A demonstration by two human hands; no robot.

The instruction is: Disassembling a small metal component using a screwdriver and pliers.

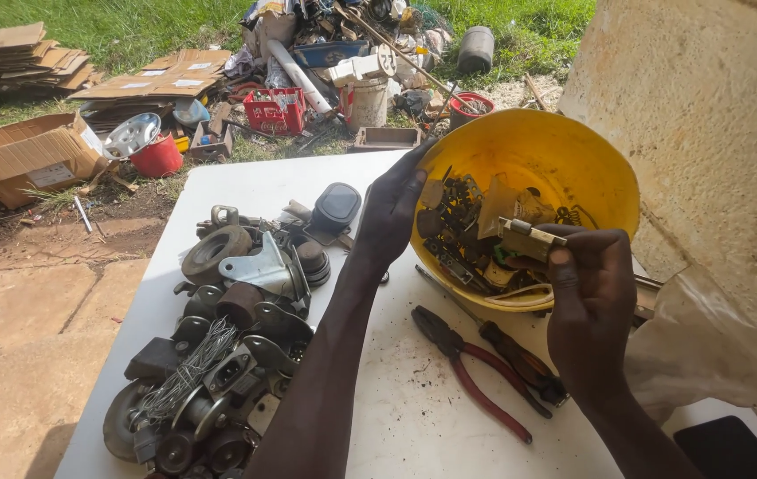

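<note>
In my right hand (593,302) I pinch a small brass-coloured metal lock part (527,238), dull and scuffed. My left hand (392,213) tilts the yellow plastic bowl (564,151), smooth but dusty, full of dark, grimy metal bits. Just below my right hand lie steel pliers (476,368) with glossy red plastic grips. Under both hands the white tabletop (405,417) looks matt and smudged. Left of my left arm sit greasy metal castors (219,346) with matt rubber wheels.
</note>
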